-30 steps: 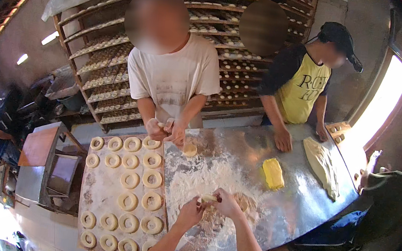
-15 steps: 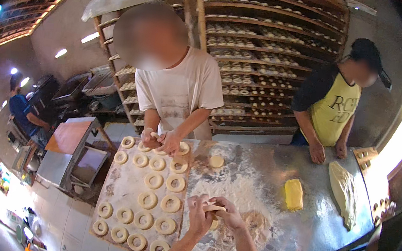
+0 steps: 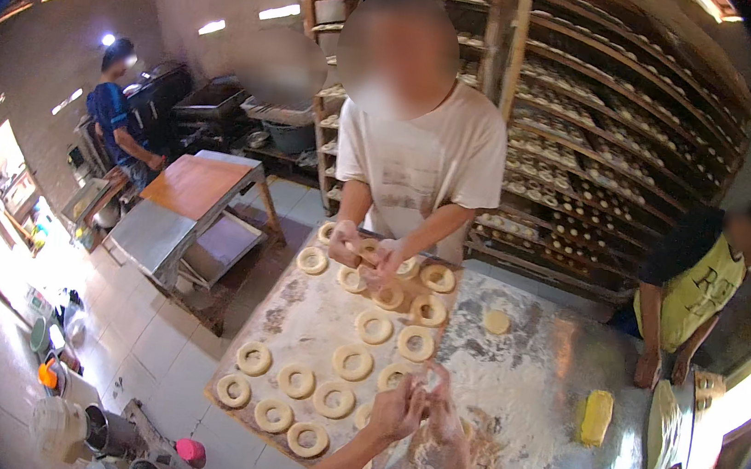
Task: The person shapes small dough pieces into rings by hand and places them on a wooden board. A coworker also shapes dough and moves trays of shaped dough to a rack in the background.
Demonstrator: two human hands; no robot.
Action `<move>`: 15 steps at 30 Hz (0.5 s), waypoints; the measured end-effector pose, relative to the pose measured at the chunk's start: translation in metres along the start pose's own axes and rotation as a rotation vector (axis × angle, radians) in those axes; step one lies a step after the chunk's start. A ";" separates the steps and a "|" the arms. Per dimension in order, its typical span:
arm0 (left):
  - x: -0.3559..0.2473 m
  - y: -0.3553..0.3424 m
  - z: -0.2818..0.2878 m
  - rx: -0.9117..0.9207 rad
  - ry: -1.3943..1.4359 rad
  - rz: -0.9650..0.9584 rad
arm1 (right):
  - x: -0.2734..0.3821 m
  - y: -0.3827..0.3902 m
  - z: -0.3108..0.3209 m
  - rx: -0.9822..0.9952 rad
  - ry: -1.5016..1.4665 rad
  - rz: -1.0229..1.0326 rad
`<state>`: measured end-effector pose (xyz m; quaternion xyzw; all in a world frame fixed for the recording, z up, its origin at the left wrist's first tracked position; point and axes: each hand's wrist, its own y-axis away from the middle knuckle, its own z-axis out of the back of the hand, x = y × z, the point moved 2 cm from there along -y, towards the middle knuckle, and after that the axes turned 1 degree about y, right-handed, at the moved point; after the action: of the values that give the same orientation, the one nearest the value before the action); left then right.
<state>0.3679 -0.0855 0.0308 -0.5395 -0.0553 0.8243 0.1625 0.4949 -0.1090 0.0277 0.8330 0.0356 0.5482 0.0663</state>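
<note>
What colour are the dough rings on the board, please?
The dough rings are pale cream, best seen in the head view.

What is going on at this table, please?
Rings of dough lie on a floured board. The wearer's left hand and right hand are close together near its right edge; anything between them is hard to make out. Across the board, a person in a pale shirt has both hands over the far rings. Beside the board lie flour, a flat dough round and a yellow block. Another person, in a yellow-fronted top, stands by a long dough slab.
</note>
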 end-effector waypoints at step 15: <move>0.093 -0.042 0.125 0.034 0.155 0.064 | -0.067 -0.091 -0.121 0.026 0.255 0.154</move>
<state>0.2292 -0.0048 0.0122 -0.6005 -0.0113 0.7856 0.1488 0.3587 -0.0195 0.0007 0.7577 -0.0130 0.6524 0.0083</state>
